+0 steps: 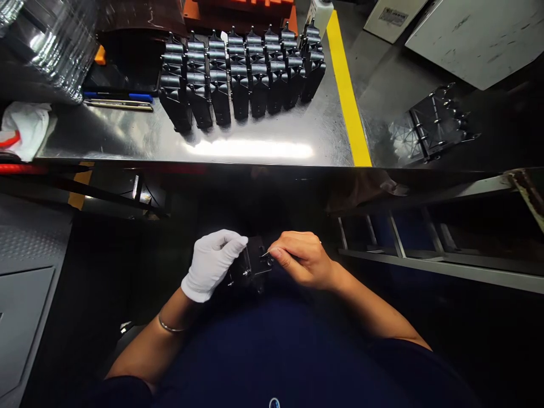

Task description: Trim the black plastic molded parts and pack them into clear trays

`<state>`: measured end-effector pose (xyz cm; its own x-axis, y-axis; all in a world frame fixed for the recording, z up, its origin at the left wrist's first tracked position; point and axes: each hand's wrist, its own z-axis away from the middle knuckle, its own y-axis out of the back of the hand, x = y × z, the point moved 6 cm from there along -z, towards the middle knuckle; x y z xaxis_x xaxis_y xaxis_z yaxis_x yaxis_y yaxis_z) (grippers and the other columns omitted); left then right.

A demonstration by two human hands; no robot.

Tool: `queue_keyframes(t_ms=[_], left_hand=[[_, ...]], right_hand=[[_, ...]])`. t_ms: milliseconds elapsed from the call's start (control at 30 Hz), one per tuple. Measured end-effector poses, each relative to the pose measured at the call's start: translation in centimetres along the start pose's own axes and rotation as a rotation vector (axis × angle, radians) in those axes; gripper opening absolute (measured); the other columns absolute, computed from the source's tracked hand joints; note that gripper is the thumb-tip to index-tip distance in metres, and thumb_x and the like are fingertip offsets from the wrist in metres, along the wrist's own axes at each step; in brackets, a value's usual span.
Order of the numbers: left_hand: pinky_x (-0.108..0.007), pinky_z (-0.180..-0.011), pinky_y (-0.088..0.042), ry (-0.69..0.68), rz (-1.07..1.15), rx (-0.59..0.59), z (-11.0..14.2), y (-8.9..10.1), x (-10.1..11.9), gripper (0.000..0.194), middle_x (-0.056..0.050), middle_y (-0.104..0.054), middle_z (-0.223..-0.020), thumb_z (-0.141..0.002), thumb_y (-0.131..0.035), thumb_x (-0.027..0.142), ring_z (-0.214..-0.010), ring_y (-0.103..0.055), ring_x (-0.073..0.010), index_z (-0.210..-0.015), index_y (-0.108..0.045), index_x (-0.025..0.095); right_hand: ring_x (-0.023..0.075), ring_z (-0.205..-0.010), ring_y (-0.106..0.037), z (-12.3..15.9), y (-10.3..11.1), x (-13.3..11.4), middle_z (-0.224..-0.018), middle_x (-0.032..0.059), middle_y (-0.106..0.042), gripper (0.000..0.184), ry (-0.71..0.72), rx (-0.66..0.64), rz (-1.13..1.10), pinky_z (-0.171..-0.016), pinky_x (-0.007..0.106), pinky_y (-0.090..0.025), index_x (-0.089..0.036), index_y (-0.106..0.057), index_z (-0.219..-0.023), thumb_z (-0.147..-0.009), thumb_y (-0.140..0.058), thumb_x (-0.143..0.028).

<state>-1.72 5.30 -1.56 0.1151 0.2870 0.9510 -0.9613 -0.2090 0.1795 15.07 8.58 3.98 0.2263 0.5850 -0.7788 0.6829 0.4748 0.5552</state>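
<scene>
Below the bench edge, in front of my body, I hold a black molded plastic part (256, 262) with thin ribs and small knobs. My left hand (215, 262), in a white glove, pinches its left edge between thumb and fingers. My bare right hand (302, 258) is closed on a thin, pointed metal tool (265, 254), whose tip reaches the right side of the part. The tool's handle is hidden inside my fist, so its exact kind does not show. Much of the part blends into the dark background.
Rows of similar black parts (240, 73) stand on the metal bench (263, 148). One more black part (440, 124) lies right of the yellow tape (347, 90). Pens (119, 97), a white cloth (28, 127) and plastic-wrapped goods (46, 51) are at left. A metal rack (442, 266) stands at right.
</scene>
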Motion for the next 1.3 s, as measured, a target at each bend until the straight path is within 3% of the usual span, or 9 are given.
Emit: queue_keyframes(t_ms=[433,567,667,833,967,1100,1300], left_hand=[[-0.019,-0.047,-0.042,0.024,0.058,0.017,0.4,-0.2,-0.2,0.026,0.000,-0.058,-0.052,-0.066,-0.072,0.040,-0.050,-0.050,-0.0101,-0.056,-0.066,0.016],[-0.019,-0.047,-0.043,0.023,0.111,-0.049,0.7,-0.5,0.0,0.022,0.000,-0.060,-0.052,-0.066,-0.073,0.035,-0.048,-0.051,-0.0098,-0.057,-0.067,0.016],[-0.019,-0.050,-0.046,-0.053,0.128,-0.136,0.6,-0.6,0.7,0.018,-0.001,-0.064,-0.056,-0.065,-0.075,0.031,-0.051,-0.056,-0.0113,-0.057,-0.068,0.016],[-0.020,-0.052,-0.046,-0.144,0.123,-0.147,0.2,-0.2,1.4,0.013,-0.001,-0.067,-0.057,-0.066,-0.075,0.026,-0.052,-0.059,-0.0120,-0.058,-0.070,0.017],[-0.020,-0.052,-0.046,-0.144,0.114,-0.132,0.2,-0.3,1.5,0.014,-0.001,-0.066,-0.057,-0.066,-0.075,0.025,-0.052,-0.058,-0.0119,-0.057,-0.069,0.017],[-0.020,-0.052,-0.045,-0.091,0.104,-0.093,0.2,-0.3,0.9,0.016,-0.001,-0.064,-0.057,-0.067,-0.073,0.029,-0.053,-0.056,-0.0112,-0.058,-0.068,0.017],[-0.020,-0.048,-0.040,0.053,0.057,0.076,0.3,-0.1,-0.1,0.028,0.001,-0.054,-0.052,-0.066,-0.070,0.041,-0.051,-0.046,-0.0101,-0.056,-0.063,0.016]], right_hand=[[0.0100,-0.052,-0.047,0.2,-0.3,0.4,-0.057,0.0013,-0.055,0.026,-0.004,-0.024,-0.035,-0.051,0.023,-0.038,-0.016,-0.058,-0.072,-0.094,-0.045,-0.020],[0.0077,-0.050,-0.044,0.3,-0.4,0.6,-0.057,0.0001,-0.050,0.034,-0.038,-0.225,-0.262,-0.050,0.021,-0.036,-0.015,-0.054,-0.066,-0.097,-0.043,-0.026],[0.0073,-0.052,-0.047,0.5,-0.4,0.0,-0.059,0.0011,-0.052,0.038,-0.010,-0.404,-0.432,-0.052,0.020,-0.038,-0.014,-0.055,-0.069,-0.099,-0.038,-0.030],[0.0094,-0.055,-0.045,0.3,-0.1,-0.3,-0.063,0.0007,-0.051,0.041,0.055,-0.260,-0.121,-0.053,0.022,-0.035,-0.014,-0.058,-0.078,-0.093,-0.047,-0.050],[0.0090,-0.053,-0.037,0.4,-1.0,-0.2,-0.058,-0.0026,-0.042,0.044,0.075,-0.242,0.052,-0.051,0.023,-0.029,-0.017,-0.051,-0.064,-0.089,-0.053,-0.054],[0.0088,-0.053,-0.033,0.5,-1.1,-0.2,-0.057,-0.0028,-0.038,0.048,0.091,-0.217,0.152,-0.050,0.024,-0.025,-0.018,-0.044,-0.057,-0.093,-0.048,-0.049],[0.0110,-0.059,-0.041,0.3,-0.4,0.0,-0.064,0.0015,-0.048,0.049,0.110,-0.043,0.341,-0.052,0.024,-0.028,-0.016,-0.054,-0.068,-0.093,-0.042,-0.057]])
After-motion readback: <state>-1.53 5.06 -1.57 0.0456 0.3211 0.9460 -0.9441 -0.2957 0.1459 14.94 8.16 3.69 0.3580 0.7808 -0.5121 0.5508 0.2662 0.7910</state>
